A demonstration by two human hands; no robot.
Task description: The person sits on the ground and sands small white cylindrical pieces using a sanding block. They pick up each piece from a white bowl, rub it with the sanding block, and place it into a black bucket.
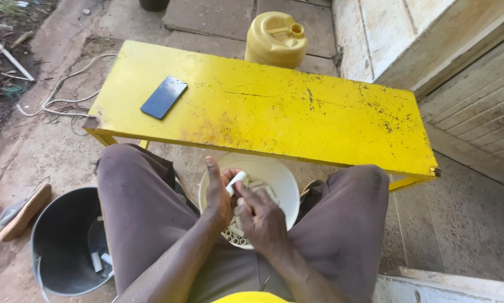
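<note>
Behind a yellow bench, a short white tube is pinched between the left hand and right hand, both closed on it, above a white bucket of similar tubes between the knees.

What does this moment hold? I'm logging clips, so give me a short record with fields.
left hand: holds a short white tube
right hand: touches the same tube, over the white bucket
white bucket: between the knees, holds more short tubes
dark bucket: on the ground at the person's left, a few white pieces inside
yellow bench: in front, with a dark phone on it
yellow jerrycan: behind the bench
</note>
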